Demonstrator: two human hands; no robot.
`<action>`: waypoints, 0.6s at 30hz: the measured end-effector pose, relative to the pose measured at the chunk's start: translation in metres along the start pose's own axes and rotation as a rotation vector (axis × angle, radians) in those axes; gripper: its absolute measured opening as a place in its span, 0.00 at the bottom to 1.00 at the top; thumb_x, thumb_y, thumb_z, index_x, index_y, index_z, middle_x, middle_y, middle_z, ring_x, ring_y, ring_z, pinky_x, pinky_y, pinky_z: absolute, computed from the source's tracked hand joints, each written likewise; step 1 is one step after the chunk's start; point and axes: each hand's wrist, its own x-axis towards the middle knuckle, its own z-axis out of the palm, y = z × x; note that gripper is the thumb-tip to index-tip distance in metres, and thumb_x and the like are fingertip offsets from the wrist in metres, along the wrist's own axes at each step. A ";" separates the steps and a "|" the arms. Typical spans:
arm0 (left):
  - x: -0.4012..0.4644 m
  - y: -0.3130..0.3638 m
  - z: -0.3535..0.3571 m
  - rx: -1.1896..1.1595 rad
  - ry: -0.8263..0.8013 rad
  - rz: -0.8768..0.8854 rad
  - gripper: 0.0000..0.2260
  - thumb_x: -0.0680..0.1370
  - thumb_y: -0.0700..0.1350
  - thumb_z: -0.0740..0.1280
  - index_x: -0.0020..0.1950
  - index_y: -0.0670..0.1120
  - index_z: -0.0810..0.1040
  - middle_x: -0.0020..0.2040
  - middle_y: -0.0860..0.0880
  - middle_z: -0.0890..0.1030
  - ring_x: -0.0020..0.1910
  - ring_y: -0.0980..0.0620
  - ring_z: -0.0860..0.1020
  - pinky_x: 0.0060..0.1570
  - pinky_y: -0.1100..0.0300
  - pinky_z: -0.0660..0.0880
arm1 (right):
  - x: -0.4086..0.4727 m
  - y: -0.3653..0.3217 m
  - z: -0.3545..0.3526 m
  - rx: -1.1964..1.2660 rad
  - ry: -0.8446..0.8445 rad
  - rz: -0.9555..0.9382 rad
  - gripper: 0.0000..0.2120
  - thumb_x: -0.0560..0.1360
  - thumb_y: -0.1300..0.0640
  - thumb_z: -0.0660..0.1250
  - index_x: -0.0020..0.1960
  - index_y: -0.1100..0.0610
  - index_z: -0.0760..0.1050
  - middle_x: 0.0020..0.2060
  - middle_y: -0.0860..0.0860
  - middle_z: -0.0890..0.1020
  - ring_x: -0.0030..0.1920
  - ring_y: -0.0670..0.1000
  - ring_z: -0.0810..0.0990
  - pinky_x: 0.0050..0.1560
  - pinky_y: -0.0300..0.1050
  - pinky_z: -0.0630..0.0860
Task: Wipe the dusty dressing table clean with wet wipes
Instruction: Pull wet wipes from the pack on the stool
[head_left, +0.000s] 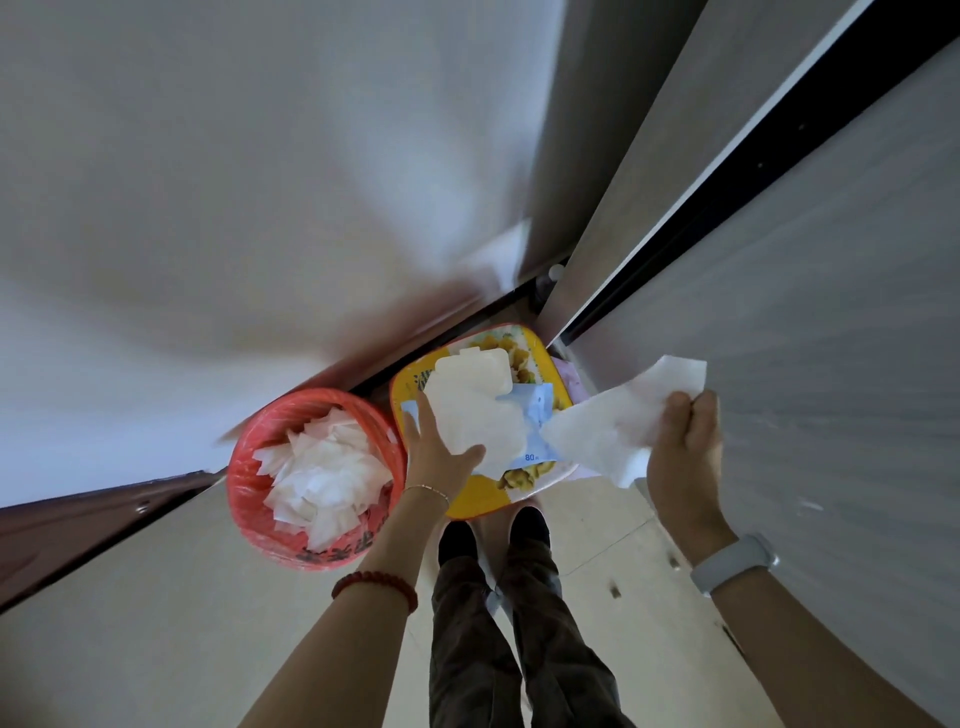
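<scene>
Red bin, at 9 o'clock of the wipe pack, holds used wipes. Left hand rests flat-fingered on the pack; right hand pinches 1 wet wipe.

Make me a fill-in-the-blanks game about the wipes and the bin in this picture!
1. The right hand holds a white ____.
2. The left hand rests on the wipes pack, which lies on a ____ stool.
3. The bin full of used wipes is ____.

Missing words: wipe; yellow; red
</scene>
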 end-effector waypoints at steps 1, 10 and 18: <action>-0.007 0.004 -0.003 0.035 -0.001 -0.008 0.40 0.72 0.40 0.69 0.75 0.48 0.44 0.76 0.44 0.45 0.73 0.45 0.56 0.68 0.53 0.59 | -0.003 -0.007 -0.004 -0.005 -0.026 -0.023 0.10 0.80 0.64 0.51 0.40 0.60 0.60 0.32 0.51 0.65 0.29 0.39 0.69 0.25 0.27 0.64; -0.116 0.063 -0.050 -0.483 -0.112 0.123 0.21 0.78 0.47 0.62 0.70 0.51 0.62 0.70 0.50 0.65 0.66 0.51 0.67 0.64 0.56 0.65 | -0.043 -0.101 -0.026 -0.154 -0.675 -0.089 0.14 0.79 0.59 0.56 0.35 0.57 0.63 0.33 0.52 0.68 0.37 0.46 0.69 0.36 0.32 0.65; -0.262 0.070 -0.155 -0.468 -0.055 0.458 0.29 0.63 0.66 0.67 0.60 0.54 0.71 0.52 0.65 0.80 0.54 0.65 0.76 0.52 0.70 0.73 | -0.141 -0.239 -0.034 -0.156 -1.151 -0.419 0.09 0.78 0.59 0.60 0.47 0.66 0.74 0.34 0.59 0.76 0.36 0.49 0.72 0.37 0.40 0.68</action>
